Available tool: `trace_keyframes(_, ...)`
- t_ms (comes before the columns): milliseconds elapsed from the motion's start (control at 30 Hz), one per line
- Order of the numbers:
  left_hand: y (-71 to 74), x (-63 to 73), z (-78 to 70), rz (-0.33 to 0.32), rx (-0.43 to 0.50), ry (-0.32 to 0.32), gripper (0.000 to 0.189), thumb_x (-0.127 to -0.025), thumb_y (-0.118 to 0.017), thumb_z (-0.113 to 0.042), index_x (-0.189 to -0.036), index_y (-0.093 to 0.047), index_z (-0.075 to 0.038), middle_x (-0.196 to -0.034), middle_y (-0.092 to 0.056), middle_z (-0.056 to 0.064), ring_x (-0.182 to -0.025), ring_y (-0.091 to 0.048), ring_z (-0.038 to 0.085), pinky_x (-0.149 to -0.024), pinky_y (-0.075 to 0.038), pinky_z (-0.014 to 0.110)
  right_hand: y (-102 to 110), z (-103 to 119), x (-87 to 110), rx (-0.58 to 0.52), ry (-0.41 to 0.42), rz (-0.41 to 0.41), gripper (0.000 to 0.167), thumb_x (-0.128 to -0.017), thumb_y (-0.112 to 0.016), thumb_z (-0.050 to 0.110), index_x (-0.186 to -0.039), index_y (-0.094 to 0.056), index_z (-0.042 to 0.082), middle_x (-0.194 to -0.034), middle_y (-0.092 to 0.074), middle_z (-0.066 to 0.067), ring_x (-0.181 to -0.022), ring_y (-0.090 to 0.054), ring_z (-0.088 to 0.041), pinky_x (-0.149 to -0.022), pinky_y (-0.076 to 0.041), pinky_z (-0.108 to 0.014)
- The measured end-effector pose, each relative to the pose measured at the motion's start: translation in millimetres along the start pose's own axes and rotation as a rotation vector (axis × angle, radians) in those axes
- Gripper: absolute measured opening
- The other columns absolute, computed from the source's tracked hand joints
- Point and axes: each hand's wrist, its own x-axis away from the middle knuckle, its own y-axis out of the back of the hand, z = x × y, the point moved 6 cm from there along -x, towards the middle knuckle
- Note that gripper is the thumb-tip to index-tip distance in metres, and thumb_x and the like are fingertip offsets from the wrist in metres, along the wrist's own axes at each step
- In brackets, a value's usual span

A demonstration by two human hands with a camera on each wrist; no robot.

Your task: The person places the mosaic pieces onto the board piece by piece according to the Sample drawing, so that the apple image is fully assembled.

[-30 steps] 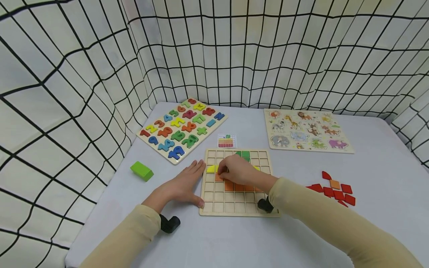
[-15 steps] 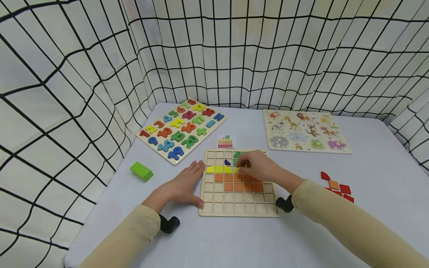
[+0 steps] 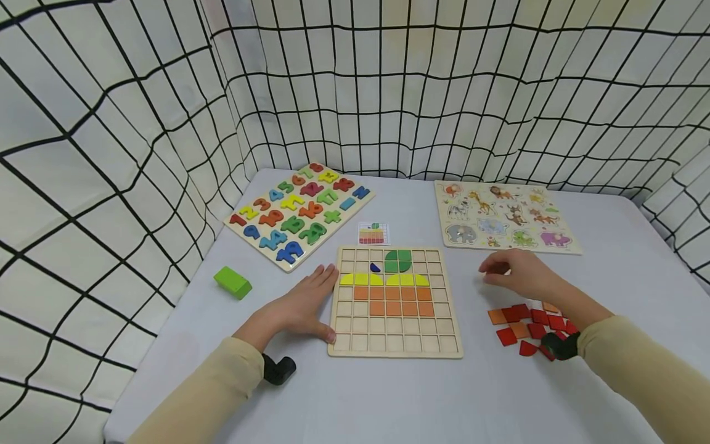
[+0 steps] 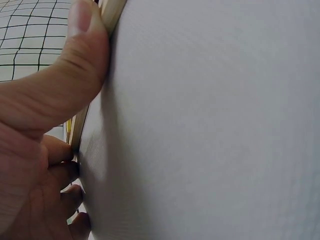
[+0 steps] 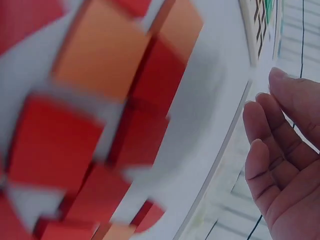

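A wooden grid board [image 3: 394,355] lies at the middle of the table. Green pieces [image 3: 398,261], a small dark blue piece [image 3: 375,267], a yellow row [image 3: 407,280] and two rows of orange tiles [image 3: 392,308] sit in its cells. My left hand [image 3: 299,311] rests against the board's left edge, thumb and fingers spread; the left wrist view shows the thumb [image 4: 82,60] on that edge. My right hand [image 3: 524,274] hovers right of the board with loosely bent fingers and nothing visible in them. Below it lie loose red tiles [image 3: 506,337] and orange tiles [image 3: 497,317].
Behind the board lies a small picture card [image 3: 373,234]. A number puzzle [image 3: 299,216] stands back left, an animal puzzle [image 3: 507,216] back right. A green block [image 3: 233,282] is at the left. Black netting [image 3: 355,92] surrounds the table.
My right hand has left the yellow row and moved right to above the loose tiles, uncovering the yellow, green and orange pieces. The left hand stays at the board's edge.
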Motion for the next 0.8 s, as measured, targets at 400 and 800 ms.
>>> trace_keyframes(400, 1.0, -0.6, 0.3, 0.002, 0.001, -0.002, 0.128, -0.074, -0.091, -0.044, -0.162, -0.011, 0.004, -0.172, -0.005, 0.021, -0.16, 0.001, 0.04, -0.131, -0.009, 0.054, 21.0, -73.8, 47.4, 0.04, -0.172, 0.079, 0.032, -0.091, -0.076, 0.018, -0.115, -0.07, -0.002, -0.098, -0.071, -0.007, -0.091, -0.061, -0.02, -0.072, -0.056, -0.028)
trace_keyframes(800, 0.9, 1.5, -0.8, -0.006, 0.018, -0.008, 0.127, -0.074, -0.091, -0.042, -0.162, -0.012, 0.005, -0.172, -0.007, 0.022, -0.16, 0.0, 0.04, -0.13, -0.011, 0.055, 17.3, -99.6, 64.7, 0.051, -0.245, 0.151, 0.037, -0.088, -0.08, 0.024, -0.112, -0.069, -0.002, -0.097, -0.068, -0.007, -0.09, -0.058, -0.022, -0.073, -0.057, -0.03)
